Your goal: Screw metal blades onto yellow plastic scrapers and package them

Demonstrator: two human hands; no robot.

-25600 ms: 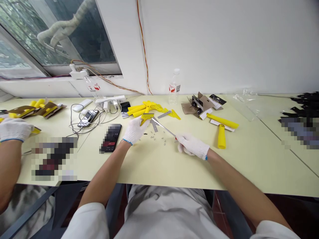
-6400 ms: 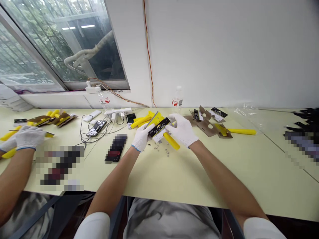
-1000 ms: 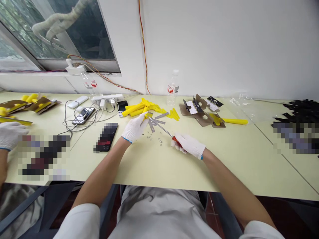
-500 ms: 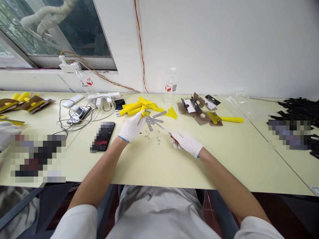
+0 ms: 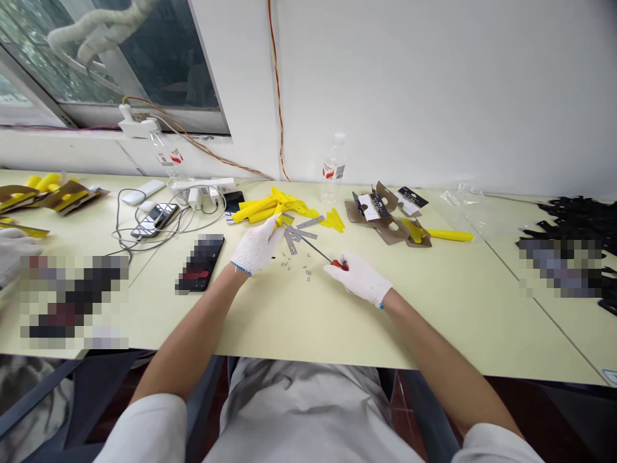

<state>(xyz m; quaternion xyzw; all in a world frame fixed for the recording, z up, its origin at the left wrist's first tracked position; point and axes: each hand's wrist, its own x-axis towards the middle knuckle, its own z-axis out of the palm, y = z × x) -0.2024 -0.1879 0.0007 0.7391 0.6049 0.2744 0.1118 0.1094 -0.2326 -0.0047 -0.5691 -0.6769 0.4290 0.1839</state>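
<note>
My left hand, in a white knit glove, is closed around a yellow plastic scraper; most of it is hidden by the fingers. In my gloved right hand is a screwdriver with a red handle. Its long shaft slants up and left, the tip reaching the scraper's head. Flat grey metal blades lie just right of my left hand. Several small screws or nuts are scattered on the table below them. Behind the left hand is a pile of yellow handles and small yellow pieces.
A phone lies left of my left forearm, near tangled cables and a power strip. A plastic bottle stands at the wall. Brown cardboard sleeves and black parts lie right. A co-worker's gloved hand is far left.
My right hand has shifted its grip on the screwdriver, so more of the red handle shows. The left hand keeps its hold on the scraper.
</note>
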